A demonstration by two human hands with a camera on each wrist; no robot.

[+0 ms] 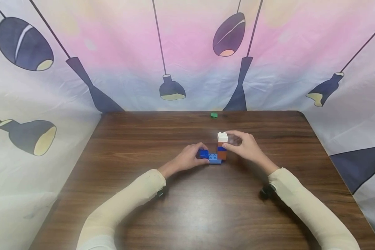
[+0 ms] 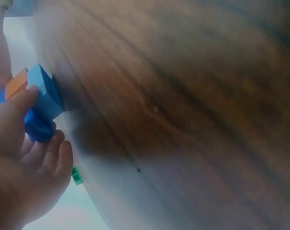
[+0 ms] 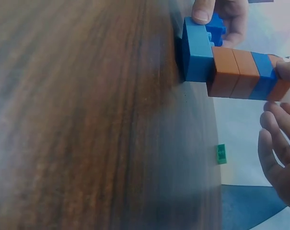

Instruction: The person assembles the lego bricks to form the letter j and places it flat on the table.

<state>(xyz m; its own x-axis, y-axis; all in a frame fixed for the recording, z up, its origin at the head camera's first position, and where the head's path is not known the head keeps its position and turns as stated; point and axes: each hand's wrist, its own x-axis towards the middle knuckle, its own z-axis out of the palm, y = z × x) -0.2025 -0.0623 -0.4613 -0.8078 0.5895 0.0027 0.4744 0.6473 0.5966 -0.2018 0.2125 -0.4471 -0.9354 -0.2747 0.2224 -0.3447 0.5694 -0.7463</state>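
A light blue toy brick lies at the base of a small build on the table. On its left end sits a dark blue brick; my left hand holds this end between thumb and fingers. From the right end rises a tower: orange bricks, a blue brick, another orange brick above it, and a white brick on top. My right hand pinches the tower near its top, thumb on the near face. Its other fingers are partly hidden behind the tower in the head view.
A small green brick lies near the far edge of the brown wooden table. Behind the table hangs a cloth backdrop printed with lamps. A dark device is at the right wrist.
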